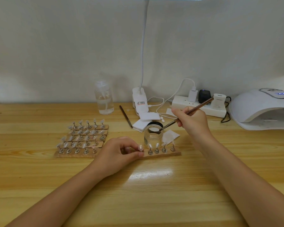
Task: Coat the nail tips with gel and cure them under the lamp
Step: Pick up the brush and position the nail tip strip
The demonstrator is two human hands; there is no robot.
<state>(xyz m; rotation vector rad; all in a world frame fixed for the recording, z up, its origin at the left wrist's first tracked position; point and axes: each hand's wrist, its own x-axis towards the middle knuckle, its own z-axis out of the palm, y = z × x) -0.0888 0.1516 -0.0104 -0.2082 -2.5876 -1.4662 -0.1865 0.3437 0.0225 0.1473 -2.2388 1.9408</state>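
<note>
Nail tips (156, 145): five clear tips are standing on small metal stands along a wooden strip (164, 154) at the desk's centre; the leftmost tip is sitting at the strip's left end.
Gel jar (152, 134): a clear glass jar is standing upright and open just behind the strip.
Spare strips (84, 138): five more rows of tips are lying together to the left.
Curing lamp (262, 110): the white domed lamp is sitting at far right, its display lit.
</note>
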